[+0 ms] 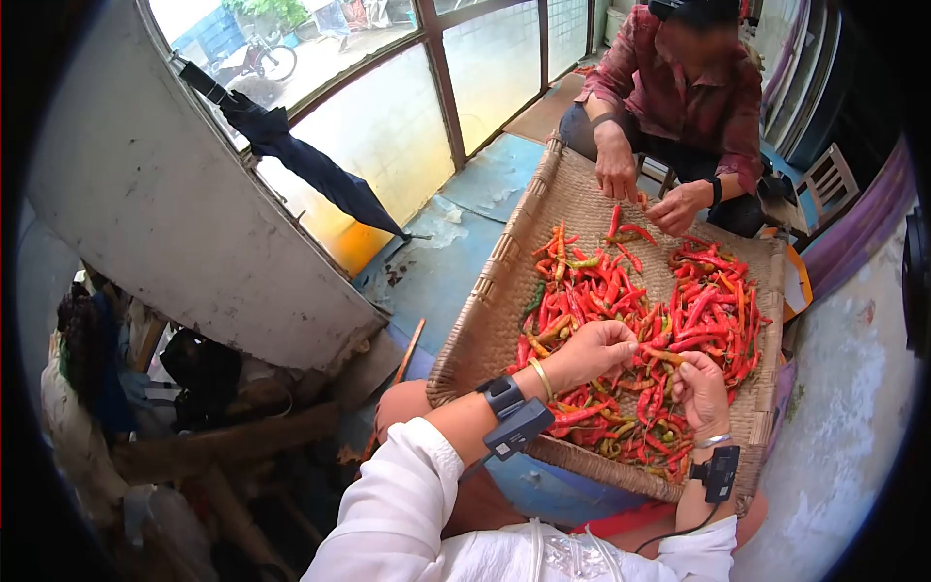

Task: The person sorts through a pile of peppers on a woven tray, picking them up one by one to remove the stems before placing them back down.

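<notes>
An orange-brown chili pepper [664, 356] is held at its right end by my right hand [702, 390], between thumb and fingers. My left hand [593, 355] is closed in a pinch at the pepper's other end; whatever is between its fingertips is too small to make out. Both hands are above a heap of chili peppers [703, 303], mostly red with some green and brownish ones. The heap lies in a large rectangular woven basket [499, 291], whose near side reaches my lap.
Across the basket sits a person in a dark red shirt [693, 107], both hands over its far end. A folded dark umbrella [320, 175] hangs by the window at left. Wood and clutter [223, 436] fill the lower left. A pale wall [844, 388] runs along the right.
</notes>
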Tool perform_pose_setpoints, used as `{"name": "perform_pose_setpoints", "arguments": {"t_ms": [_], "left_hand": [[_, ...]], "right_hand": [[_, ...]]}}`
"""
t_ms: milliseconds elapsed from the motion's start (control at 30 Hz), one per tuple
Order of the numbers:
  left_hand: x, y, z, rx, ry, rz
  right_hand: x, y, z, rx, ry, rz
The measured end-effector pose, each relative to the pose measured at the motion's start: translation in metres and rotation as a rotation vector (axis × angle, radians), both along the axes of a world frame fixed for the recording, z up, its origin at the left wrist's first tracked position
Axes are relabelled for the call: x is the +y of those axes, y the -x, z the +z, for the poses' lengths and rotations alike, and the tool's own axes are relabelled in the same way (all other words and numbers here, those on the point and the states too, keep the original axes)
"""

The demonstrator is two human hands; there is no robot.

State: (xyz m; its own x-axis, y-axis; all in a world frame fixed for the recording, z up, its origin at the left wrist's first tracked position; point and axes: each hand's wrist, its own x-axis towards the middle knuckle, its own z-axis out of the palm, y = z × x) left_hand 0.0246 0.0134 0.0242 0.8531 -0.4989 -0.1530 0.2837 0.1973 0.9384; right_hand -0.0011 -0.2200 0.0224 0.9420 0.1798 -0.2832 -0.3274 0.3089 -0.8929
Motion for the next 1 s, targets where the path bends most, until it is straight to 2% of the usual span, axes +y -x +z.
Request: {"name": "perform_pose_setpoints", "arguments": {"t_ms": [33, 100, 133, 167, 233, 300, 400, 467, 533, 567, 633, 767, 867, 933, 1000], "left_hand": [[0.002, -0.001, -0.001, 0.000, 0.000, 0.002], [0.008, -0.002, 0.000, -0.630, -0.571, 0.048], [0.009, -0.001, 0.001, -0.657, -0.728, 0.003], [0.009, 0.000, -0.002, -0.654, -0.729, 0.007], [0.008, 0.003, -0.007, -0.858, -1.163, -0.009], [0.009, 0.001, -0.007, -0.815, -1.213, 0.007], [0.011, -0.001, -0.015, -0.790, -1.302, 0.019], [0.013, 0.000, -0.017, -0.807, -1.342, 0.017], [0.015, 0.002, -0.013, -0.756, -1.367, -0.268], [0.014, 0.003, -0.014, -0.755, -1.366, -0.268], [0.010, 0.005, -0.016, -0.783, -1.406, -0.273], [0.011, 0.006, -0.024, -0.804, -1.348, -0.194], [0.010, 0.005, -0.031, -0.805, -1.315, -0.220], [0.009, 0.005, -0.029, -0.820, -1.262, -0.520], [0.007, 0.009, -0.022, -0.800, -1.281, -0.590]], "right_hand": [[-0.013, -0.003, -0.002, -0.006, -0.070, -0.085], [-0.028, -0.007, -0.003, -0.056, -0.252, -0.256], [-0.037, -0.010, -0.010, -0.071, -0.333, -0.304], [-0.042, -0.012, -0.016, -0.070, -0.333, -0.301], [-0.036, -0.012, -0.009, 0.027, -0.458, -0.495], [-0.027, -0.011, -0.017, 0.102, -0.484, -0.417], [0.004, -0.003, -0.013, 0.101, -0.492, -0.125], [0.017, 0.002, -0.014, 0.053, -0.301, 0.009], [0.027, 0.005, -0.011, 0.030, -0.074, 0.143], [0.032, 0.007, -0.013, 0.031, -0.073, 0.143], [0.039, 0.009, -0.022, 0.129, 0.218, 0.285], [0.053, 0.016, -0.024, 0.057, 0.451, 0.437], [0.059, 0.018, -0.028, 0.048, 0.477, 0.516], [0.059, 0.017, -0.037, 0.039, 0.499, 0.596], [0.060, 0.018, -0.039, 0.024, 0.508, 0.634]]}}
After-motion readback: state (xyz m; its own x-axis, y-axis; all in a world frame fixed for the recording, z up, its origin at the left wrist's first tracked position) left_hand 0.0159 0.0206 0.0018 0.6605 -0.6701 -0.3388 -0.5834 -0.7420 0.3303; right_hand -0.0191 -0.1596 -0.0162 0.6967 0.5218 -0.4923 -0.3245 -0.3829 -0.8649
